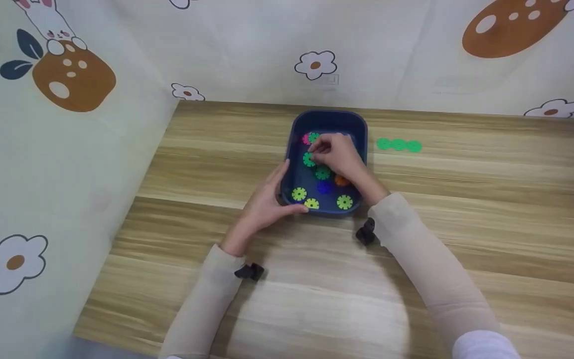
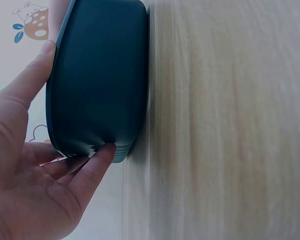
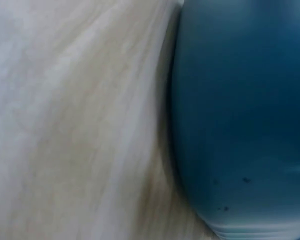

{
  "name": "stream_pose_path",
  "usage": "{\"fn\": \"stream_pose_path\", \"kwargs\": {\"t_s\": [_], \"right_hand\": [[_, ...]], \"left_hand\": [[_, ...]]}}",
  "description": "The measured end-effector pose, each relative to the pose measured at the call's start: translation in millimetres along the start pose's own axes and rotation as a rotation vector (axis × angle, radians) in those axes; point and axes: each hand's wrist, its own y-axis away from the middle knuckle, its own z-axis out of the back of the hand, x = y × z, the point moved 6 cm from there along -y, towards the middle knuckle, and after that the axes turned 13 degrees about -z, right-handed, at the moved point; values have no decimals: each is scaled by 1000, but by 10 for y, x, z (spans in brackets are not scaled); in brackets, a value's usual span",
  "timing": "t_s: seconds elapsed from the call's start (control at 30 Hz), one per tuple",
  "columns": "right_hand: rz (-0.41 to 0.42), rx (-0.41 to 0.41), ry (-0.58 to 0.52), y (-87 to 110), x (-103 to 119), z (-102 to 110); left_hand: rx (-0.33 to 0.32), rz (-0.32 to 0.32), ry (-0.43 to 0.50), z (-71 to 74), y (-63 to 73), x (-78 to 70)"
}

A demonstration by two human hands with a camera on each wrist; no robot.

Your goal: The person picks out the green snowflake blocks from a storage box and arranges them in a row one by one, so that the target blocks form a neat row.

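A dark blue plastic bin [image 1: 328, 213] stands on the wooden table, with several notched plastic discs inside. My left hand [image 1: 264, 204] grips its near left corner, thumb along the near rim and fingers against the left side; the left wrist view shows this hand [image 2: 35, 185] around the bin's wall [image 2: 100, 75]. Inside the bin, my right hand [image 1: 338, 155] pinches a green disc [image 1: 308, 159] at its edge with curled fingers. Close to it lie a darker green disc [image 1: 322, 173], a blue disc [image 1: 324, 187] and an orange disc [image 1: 342, 180], the last partly hidden.
Right of the bin, a row of joined green discs [image 1: 398, 144] lies on the table [image 1: 491, 199]. Yellow-green discs [image 1: 345, 202] sit at the bin's near end. A patterned wall covering [image 1: 381, 65] rises behind the table. In the right wrist view, only bin wall [image 3: 240, 110] and wood show.
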Motion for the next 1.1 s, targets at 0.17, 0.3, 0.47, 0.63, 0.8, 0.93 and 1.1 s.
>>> {"fn": "stream_pose_path", "kwargs": {"t_s": [0.17, 0.3, 0.47, 0.63, 0.8, 0.93, 1.1], "right_hand": [[23, -50, -21, 15, 46, 92], [31, -76, -33, 44, 99, 199], [30, -106, -67, 62, 142, 365], [16, -126, -98, 69, 121, 532], [10, -169, -97, 87, 66, 708], [-19, -204, -114, 104, -13, 855], [-22, -257, -144, 132, -121, 1052]], "left_hand": [[-9, -2, 0, 1, 2, 1], [-10, 1, 5, 6, 8, 2], [-6, 7, -11, 13, 7, 3], [-5, 11, -10, 14, 5, 9], [-5, 12, -9, 7, 6, 14], [-5, 9, -10, 3, 4, 13], [-10, 8, 6, 1, 0, 13]]}}
